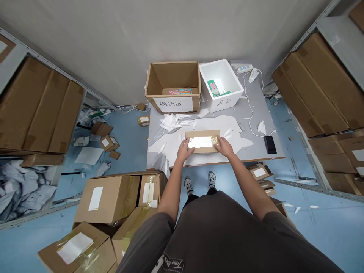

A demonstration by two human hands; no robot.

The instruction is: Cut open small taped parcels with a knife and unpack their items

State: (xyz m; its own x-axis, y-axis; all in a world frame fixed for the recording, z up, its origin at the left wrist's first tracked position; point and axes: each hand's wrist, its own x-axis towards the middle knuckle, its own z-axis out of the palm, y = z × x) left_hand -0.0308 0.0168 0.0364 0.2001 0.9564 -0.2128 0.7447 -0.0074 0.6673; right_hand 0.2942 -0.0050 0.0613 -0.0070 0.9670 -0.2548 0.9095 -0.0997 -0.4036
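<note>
While several taped cartons [105, 199] are standing below and to the left of the left hand, crumpled white paper [172, 123] is lying on the worktop [257, 113] just beyond it. Farther beyond, an open brown box [173, 104] with a lettered sign is holding a few small colourful packs [185, 91].

The left hand [183, 150] is gripping the near left corner of the parcel [202, 141], fingers curled in and thumb on top. The parcel is lying flat between the hands, above a torn white sheet [212, 123]; cannot tell whether its underside is touching. Its white label is facing up. The right hand [224, 146] is closing partway round the right end, fingertips meeting the shiny tape [214, 141].

Ahead and slightly right of the right hand, a white foam box [222, 85] is holding green packs; a dark phone [270, 145] is lying well to that hand's right.

Judgement: the step in hand is probably steadying and checking the sealed parcel. Opening the tape would be calling for one hand pinning the parcel while the other is working the seam; lifting would be calling for an even grip at both ends.
</note>
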